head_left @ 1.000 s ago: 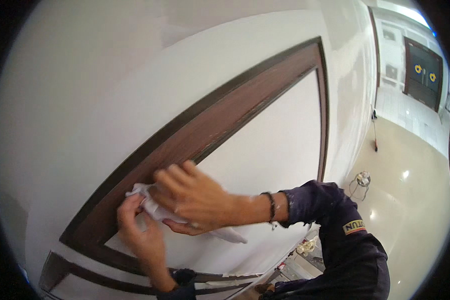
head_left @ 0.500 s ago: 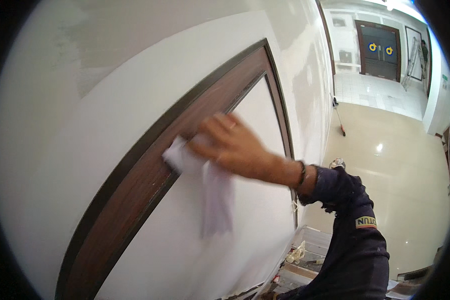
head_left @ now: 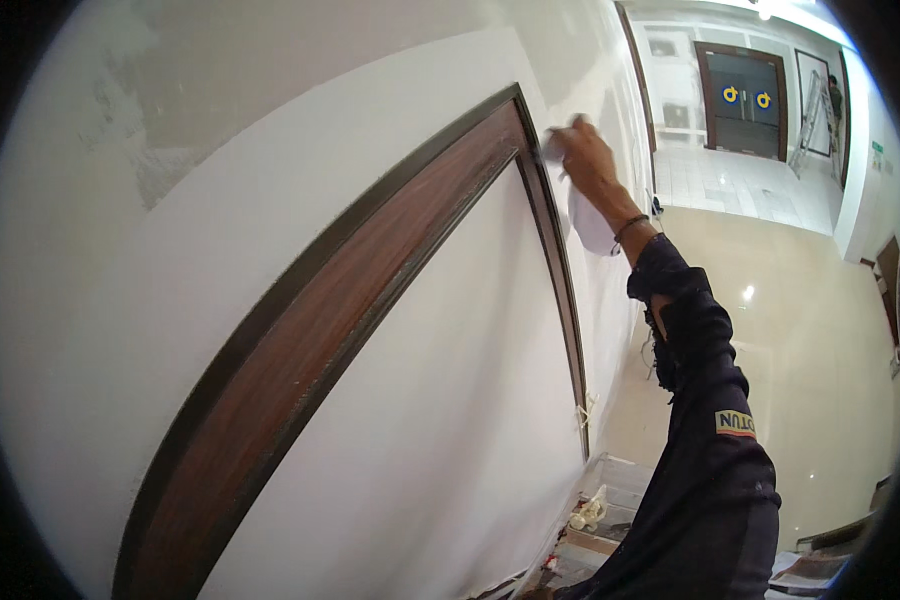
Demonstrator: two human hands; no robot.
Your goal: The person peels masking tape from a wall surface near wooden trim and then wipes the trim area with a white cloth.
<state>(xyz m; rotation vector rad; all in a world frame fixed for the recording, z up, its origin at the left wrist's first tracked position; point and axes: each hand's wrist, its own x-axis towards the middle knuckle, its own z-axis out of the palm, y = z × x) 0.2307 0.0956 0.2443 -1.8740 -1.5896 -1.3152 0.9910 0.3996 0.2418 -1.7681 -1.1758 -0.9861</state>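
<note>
My right hand is closed on a white cloth, which hangs below the fingers beside the wrist. The hand is at the far upper corner of a dark brown wooden frame, close to its right-hand edge. Whether the cloth touches the wood there cannot be made out. Inside the frame lies a smooth white panel. Around it, the wall shows white and greyish patches. A dark sleeve and a thin bracelet cover parts of my right arm. My left hand is out of view.
Below the panel, a cluttered platform carries a crumpled pale-yellow item. Shiny beige floor stretches off to the right. Far back are a glass double door, a stepladder and a person.
My right hand has moved with the cloth from the frame's upper wooden rail, up and right to the far corner. The arm is more stretched out, and the view has shifted slightly.
</note>
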